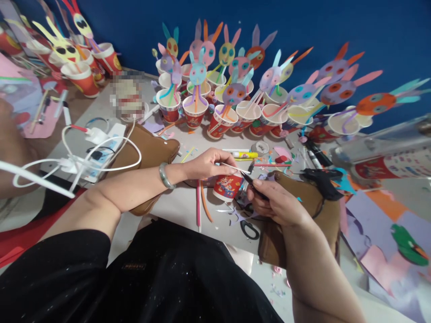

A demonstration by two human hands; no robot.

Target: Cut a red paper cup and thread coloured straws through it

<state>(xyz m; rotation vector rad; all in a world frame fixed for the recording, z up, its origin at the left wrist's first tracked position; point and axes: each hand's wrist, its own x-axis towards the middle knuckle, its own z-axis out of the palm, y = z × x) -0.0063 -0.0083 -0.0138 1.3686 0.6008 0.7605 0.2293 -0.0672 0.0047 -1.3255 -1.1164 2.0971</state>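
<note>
My left hand (217,163), with a bangle on its wrist, pinches a thin white stick (237,167) that points to the right. Below that hand a red printed paper cup (228,186) stands on the table, its rim partly hidden by the fingers. My right hand (269,197) is closed around a slim black tool (252,183); its tip comes close to the stick's end, and its exact kind is unclear. A pink strip (198,204) and an orange strip (206,206) lie in front of the cup. Black-handled scissors (249,229) rest near my right hand.
Several red cups with paper rabbit heads (234,94) line the back by the blue wall. White cables (111,168) and a power strip (112,139) are at left. A yellow marker (245,155), a black glue gun (321,181) and coloured paper (377,224) lie around.
</note>
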